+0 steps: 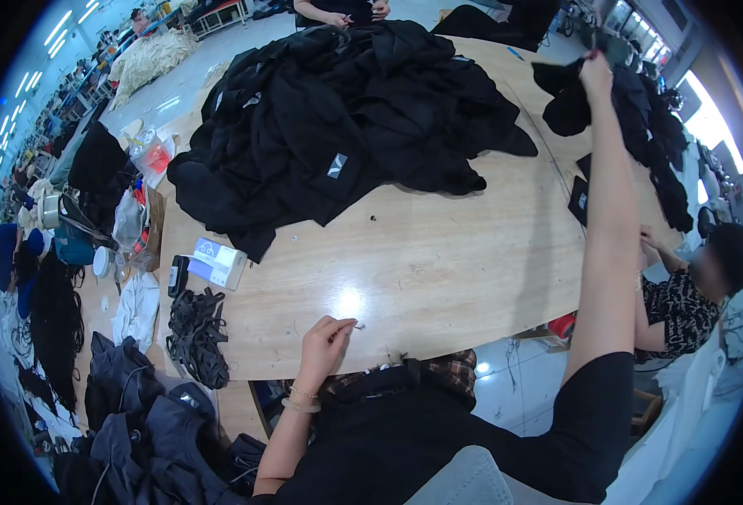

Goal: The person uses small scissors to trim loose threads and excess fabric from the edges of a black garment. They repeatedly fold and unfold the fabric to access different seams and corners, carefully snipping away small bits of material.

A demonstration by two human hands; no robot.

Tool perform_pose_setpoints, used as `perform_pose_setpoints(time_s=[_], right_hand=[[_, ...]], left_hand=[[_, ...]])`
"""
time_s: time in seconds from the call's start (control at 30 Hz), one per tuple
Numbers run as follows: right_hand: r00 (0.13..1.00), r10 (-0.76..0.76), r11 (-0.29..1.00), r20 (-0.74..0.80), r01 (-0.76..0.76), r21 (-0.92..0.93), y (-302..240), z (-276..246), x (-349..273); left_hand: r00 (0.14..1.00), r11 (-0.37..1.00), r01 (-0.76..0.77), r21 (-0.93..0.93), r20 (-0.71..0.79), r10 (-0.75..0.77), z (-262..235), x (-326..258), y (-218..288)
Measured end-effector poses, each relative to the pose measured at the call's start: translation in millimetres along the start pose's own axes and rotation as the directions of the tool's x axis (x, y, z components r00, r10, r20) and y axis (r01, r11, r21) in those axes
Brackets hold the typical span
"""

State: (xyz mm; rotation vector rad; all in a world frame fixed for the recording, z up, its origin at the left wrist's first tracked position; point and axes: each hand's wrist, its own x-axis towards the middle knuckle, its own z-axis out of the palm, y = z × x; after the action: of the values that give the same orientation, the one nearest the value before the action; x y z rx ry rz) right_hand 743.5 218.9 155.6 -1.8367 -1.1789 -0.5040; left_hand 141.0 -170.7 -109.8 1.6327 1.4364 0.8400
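My left hand (326, 343) is over the near edge of the table, its thumb and fingers pinched together. A tiny pale bit shows at the fingertips, too small to name. Stretched far out to the right, my right hand (595, 80) grips a black garment (567, 112) that hangs from its fingers beside a heap of dark clothes (664, 177). A big pile of black garments (329, 126), some with pale labels, covers the far middle of the table (439, 278).
At the left lie a tissue box (218, 263), a small black container (178, 276) and a tangle of black straps (196, 332). Dark hooded garments (153, 421) are heaped at the near left. One person (683, 295) sits at the right; another person (338, 12) stands beyond the pile.
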Motion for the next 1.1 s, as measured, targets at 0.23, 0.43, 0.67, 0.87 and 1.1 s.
perform_pose_setpoints(time_s=[0.23,0.43,0.67,0.87,1.1], right_hand=[[0.937,-0.095,0.971,0.336,0.012,0.241,5.3,54.0,-210.1],[0.894,0.019,0.859,0.447,-0.243,0.450,-58.3,83.0,-405.1],[0.800,-0.200,0.749,0.565,-0.247,0.615,-105.4,38.8,-325.3],[0.452,-0.470,0.617,0.758,-0.446,0.648,-239.3,-144.0,-238.9],[0.243,-0.652,0.559,0.718,-0.487,0.672,-268.9,-200.6,-243.8]], left_hand=[[0.995,0.996,-0.087,0.019,-0.053,0.087,-1.6,0.4,-15.9],[1.000,0.996,-0.017,-0.085,-0.009,0.017,10.9,8.0,-1.9],[0.994,0.985,-0.110,-0.133,0.003,0.112,1.2,19.1,29.9],[0.794,0.837,-0.545,0.050,-0.288,0.535,-76.9,100.7,108.8],[0.755,0.745,-0.540,-0.392,0.166,0.635,-97.5,158.9,242.3]])
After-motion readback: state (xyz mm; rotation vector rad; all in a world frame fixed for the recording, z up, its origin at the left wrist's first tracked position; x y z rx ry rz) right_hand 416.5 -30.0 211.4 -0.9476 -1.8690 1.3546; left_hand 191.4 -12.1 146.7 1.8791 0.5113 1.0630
